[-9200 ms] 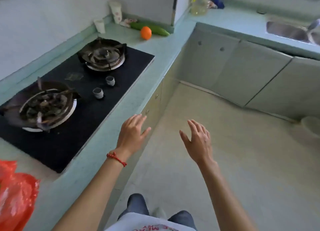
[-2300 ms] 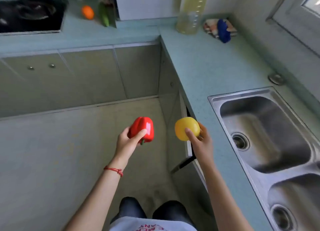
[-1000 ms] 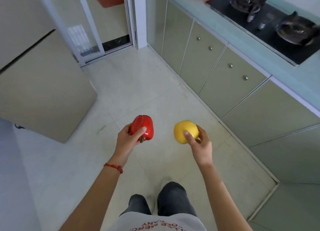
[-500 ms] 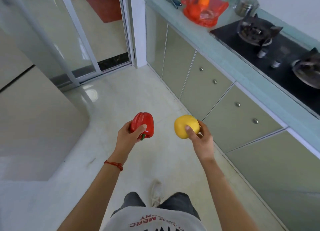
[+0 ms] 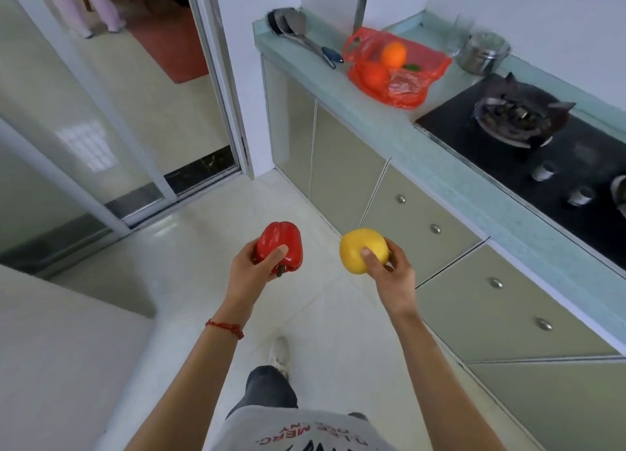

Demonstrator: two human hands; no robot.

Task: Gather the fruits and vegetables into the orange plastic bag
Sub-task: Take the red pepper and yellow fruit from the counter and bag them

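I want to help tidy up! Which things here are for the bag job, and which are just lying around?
For the job: red pepper in the left hand; yellow fruit in the right hand; orange bag with an orange inside.

Just lying about: spatula, metal pot, stove.

Single head-worn wide-angle view, directed forward and down; the countertop (image 5: 399, 135) is seen obliquely at right.

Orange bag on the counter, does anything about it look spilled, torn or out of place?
Nothing stands out. The orange plastic bag lies slumped open on the counter beside the stove, with an orange resting in its mouth. No tear or spill is visible.
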